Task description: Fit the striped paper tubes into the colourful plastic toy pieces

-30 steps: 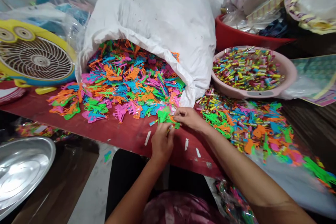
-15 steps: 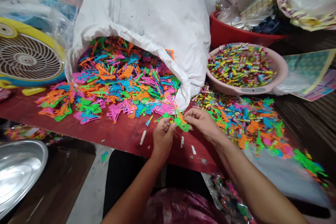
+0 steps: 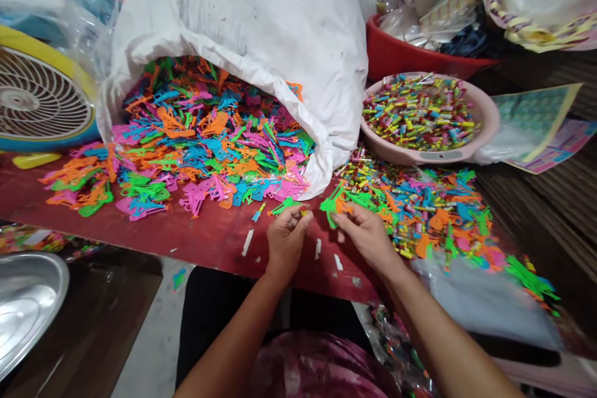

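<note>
My left hand is closed in a pinch over the red table. A small yellow-and-red tube shows at its fingertips, partly hidden. My right hand is closed on a few green and orange plastic toy pieces, which stick out leftward from its fingers. Just behind the left hand lies a green toy piece, beside a small yellow-and-blue tube. A heap of coloured plastic toy pieces spills from a large white sack in front of me.
Right of the sack, a pink basin holds small coloured tubes, with mixed toys and tubes before it. Behind stands a red basin. Clear plastic bags lie at right. A yellow fan and a metal bowl are at left.
My hands have moved apart. The right one has drawn the green and orange toy pieces to the right, away from the left fingers. The whole view has shifted slightly.
</note>
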`<move>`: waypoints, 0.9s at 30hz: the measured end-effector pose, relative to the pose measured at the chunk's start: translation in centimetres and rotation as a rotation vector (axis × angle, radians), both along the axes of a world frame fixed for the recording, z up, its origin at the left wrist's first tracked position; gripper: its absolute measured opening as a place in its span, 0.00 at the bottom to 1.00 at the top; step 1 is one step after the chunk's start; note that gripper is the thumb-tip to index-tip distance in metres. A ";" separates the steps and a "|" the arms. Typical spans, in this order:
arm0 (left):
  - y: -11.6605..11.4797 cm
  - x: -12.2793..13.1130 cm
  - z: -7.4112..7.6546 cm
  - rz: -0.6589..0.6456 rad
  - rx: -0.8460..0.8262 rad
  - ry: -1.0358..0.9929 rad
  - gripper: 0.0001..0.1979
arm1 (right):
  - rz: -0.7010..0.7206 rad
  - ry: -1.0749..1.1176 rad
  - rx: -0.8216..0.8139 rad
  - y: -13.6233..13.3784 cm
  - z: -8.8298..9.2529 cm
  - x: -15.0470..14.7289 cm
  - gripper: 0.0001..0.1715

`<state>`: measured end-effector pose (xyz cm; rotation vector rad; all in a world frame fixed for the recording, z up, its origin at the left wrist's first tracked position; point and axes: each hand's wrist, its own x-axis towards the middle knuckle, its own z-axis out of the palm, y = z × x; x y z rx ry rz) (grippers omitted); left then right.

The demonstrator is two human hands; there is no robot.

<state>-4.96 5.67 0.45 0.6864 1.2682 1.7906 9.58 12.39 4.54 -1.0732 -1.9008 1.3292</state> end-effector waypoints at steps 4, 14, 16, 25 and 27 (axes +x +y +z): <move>0.2 0.4 -0.8 0.005 -0.037 0.179 0.12 | -0.058 -0.034 0.215 -0.8 0.6 0.0 0.12; 0.3 0.5 -1.9 0.012 -0.048 0.206 0.11 | -0.078 -0.192 0.307 -2.1 -0.9 -0.8 0.16; 0.2 0.4 -2.0 0.023 -0.042 0.248 0.11 | -0.066 -0.215 0.385 -2.1 -0.9 -0.9 0.17; 0.1 0.4 -2.0 0.058 -0.039 0.324 0.09 | -0.070 -0.269 0.513 -2.5 -1.3 -0.7 0.14; 0.1 0.4 -2.1 0.055 -0.041 0.319 0.09 | -0.087 -0.269 0.485 -2.6 -1.5 -0.7 0.15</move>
